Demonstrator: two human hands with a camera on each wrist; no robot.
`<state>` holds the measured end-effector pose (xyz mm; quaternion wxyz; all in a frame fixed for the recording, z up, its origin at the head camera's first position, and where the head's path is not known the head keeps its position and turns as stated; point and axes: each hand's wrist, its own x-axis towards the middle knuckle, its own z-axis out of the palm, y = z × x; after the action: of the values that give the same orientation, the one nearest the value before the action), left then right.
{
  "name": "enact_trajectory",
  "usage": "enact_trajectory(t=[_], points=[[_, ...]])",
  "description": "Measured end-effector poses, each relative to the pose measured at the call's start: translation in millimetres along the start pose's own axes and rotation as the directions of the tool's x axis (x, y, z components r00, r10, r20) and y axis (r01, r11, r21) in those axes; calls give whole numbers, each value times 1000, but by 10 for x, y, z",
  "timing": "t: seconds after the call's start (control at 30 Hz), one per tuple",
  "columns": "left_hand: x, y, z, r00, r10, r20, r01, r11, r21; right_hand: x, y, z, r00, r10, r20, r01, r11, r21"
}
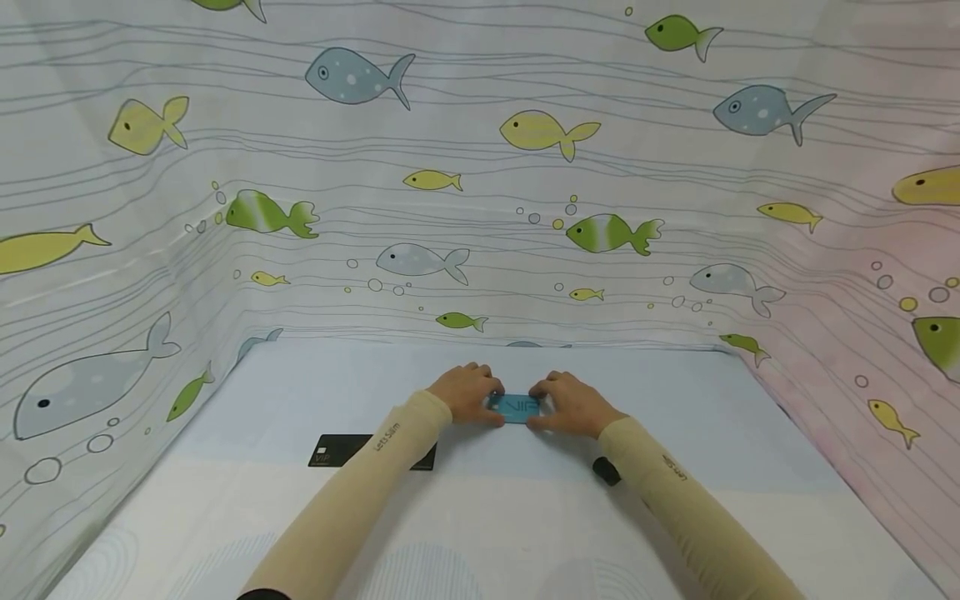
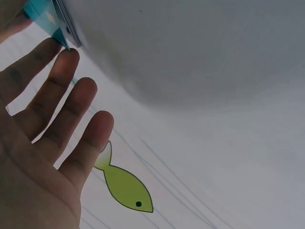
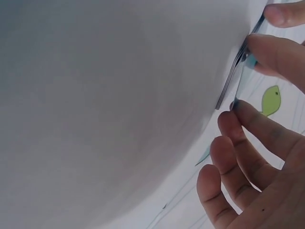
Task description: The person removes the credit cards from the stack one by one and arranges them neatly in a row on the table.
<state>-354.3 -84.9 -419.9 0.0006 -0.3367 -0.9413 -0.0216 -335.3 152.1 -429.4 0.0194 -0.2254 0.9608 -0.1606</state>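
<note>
A small blue card (image 1: 517,408) marked with large letters like VIP lies between my hands, near the middle of the head view. My left hand (image 1: 467,393) pinches its left end between thumb and fingers. My right hand (image 1: 573,404) pinches the right end the same way. In the left wrist view a corner of the translucent blue card (image 2: 45,19) touches the index fingertip, while the other fingers spread apart. Thin stacked edges (image 3: 231,78) show just beside the card in the right wrist view; what they belong to is hard to tell.
Black card pieces (image 1: 322,454) with VIP print lie under the left forearm, which hides whether they are one or two. A small black object (image 1: 606,471) sits beside the right forearm. Fish-patterned cloth (image 1: 412,208) walls the white tabletop (image 1: 487,517).
</note>
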Motion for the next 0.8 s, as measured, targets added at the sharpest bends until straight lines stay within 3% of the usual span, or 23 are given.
enact_trajectory(t=[0.3,0.8], points=[[-63,17,-31,999,25,-20,-24,999,33,-31,-5,-11,999,-25,-23,25,1000,-12],[-395,-28,-68,985,137,-108,-131,989,62,-133,-161,12,995,-91,-46,90,996,-27]])
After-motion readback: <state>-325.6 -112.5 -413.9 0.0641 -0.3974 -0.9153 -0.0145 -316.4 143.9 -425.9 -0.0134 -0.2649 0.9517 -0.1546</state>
